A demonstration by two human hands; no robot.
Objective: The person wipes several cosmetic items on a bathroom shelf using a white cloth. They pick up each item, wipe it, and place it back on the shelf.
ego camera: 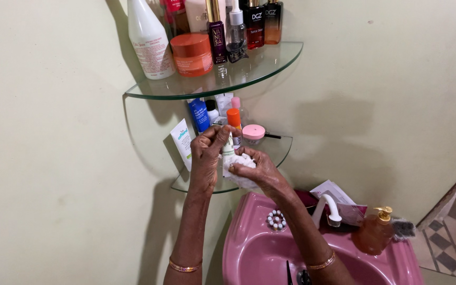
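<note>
Pinched in my left hand (207,150): small white tube (228,153), upright before the lower glass shelf (281,150). I note my right hand (259,171) cupping a white cloth (241,171) against it, above the pink sink (249,248).

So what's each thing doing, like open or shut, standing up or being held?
Small white tube: upright, pinched by left hand.
White cloth: bunched in right hand.
Orange jar: lid on, standing on upper glass shelf.
Pump bottle: upright on pink sink.
White tap: no water visible.
</note>
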